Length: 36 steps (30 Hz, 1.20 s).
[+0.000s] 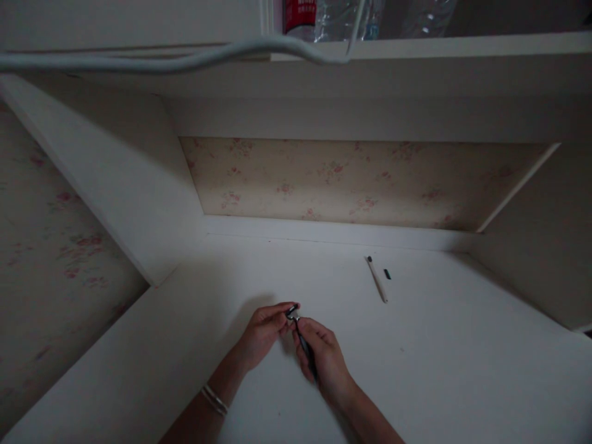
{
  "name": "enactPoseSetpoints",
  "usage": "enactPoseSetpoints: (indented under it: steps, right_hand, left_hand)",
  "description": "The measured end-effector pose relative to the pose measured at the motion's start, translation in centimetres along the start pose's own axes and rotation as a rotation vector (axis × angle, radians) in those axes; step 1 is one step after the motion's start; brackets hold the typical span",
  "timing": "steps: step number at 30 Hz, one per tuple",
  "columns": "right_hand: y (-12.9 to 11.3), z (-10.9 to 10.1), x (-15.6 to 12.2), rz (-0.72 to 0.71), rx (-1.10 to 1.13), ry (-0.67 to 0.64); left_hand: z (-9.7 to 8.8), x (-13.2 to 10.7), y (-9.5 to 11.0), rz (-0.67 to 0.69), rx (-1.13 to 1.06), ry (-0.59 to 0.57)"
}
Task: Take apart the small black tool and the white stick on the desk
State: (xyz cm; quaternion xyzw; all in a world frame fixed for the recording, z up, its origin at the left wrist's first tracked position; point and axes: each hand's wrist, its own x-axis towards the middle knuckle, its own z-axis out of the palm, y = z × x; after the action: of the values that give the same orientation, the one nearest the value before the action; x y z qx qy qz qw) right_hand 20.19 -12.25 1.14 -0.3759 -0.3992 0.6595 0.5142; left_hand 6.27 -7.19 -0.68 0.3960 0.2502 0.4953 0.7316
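Observation:
Over the white desk, my right hand (326,357) is wrapped round the dark handle of a razor (306,350), with its silver neck pointing up and away. The fingers of my left hand (264,330) pinch the small black head (292,309) at the neck's far end. Whether the head is fully seated on the neck cannot be made out. Both hands nearly meet at this end. Beyond them to the right lies a slim pale stick (377,280) with a dark tip, and beside it a small dark green piece (387,274).
The white desktop (439,345) runs back to a wall with flowered wallpaper (324,179). White side panels (115,172) stand left and right. Above hangs a shelf (462,48) with plastic bottles (337,18); a pale bent tube (185,61) crosses in front.

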Motion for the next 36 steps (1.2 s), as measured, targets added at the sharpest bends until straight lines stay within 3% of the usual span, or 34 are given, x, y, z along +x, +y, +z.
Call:
enactPoseSetpoints:
  steps: [4,14,36]
  right_hand:
    - [0.35,0.08,-0.14,-0.078,-0.140,0.063]
    - [0.57,0.14,0.10,-0.009,-0.037,0.091]
    - [0.55,0.11,0.25,-0.048,-0.088,0.100]
  left_hand:
    - [-0.12,0.11,-0.18,0.030,-0.048,0.015]
    - [0.15,-0.09,0.05,-0.001,-0.220,0.028]
    - [0.29,-0.04,-0.41,-0.015,-0.076,-0.019]
